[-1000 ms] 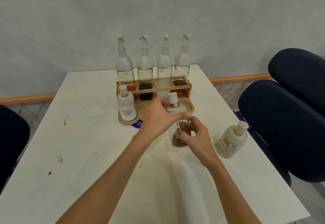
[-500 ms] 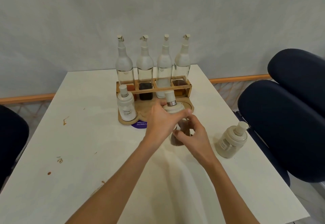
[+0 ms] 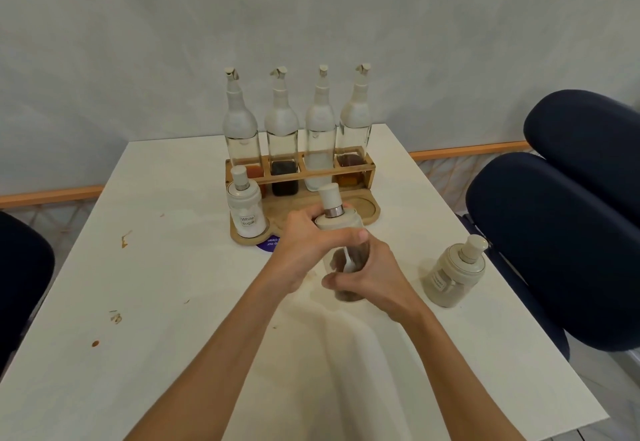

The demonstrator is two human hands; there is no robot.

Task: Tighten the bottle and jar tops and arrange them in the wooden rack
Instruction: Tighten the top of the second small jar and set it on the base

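The jar (image 3: 346,257) is just in front of the wooden rack (image 3: 367,212) — the left hand (image 3: 304,250) curls around its cream top (image 3: 337,225), and the right hand (image 3: 375,281) wraps the glass body. The glass is probably smooth, rigid and breakable — so a firm grip low on the body seems safest.

White table (image 3: 173,354), brown stains (image 3: 95,343) near its left edge, purple sticker (image 3: 268,244) around the middle. Dark blue chairs (image 3: 554,250) off right edge, another chair (image 3: 20,284) off left edge. Grey wall (image 3: 138,42), orange rail (image 3: 52,194) behind.
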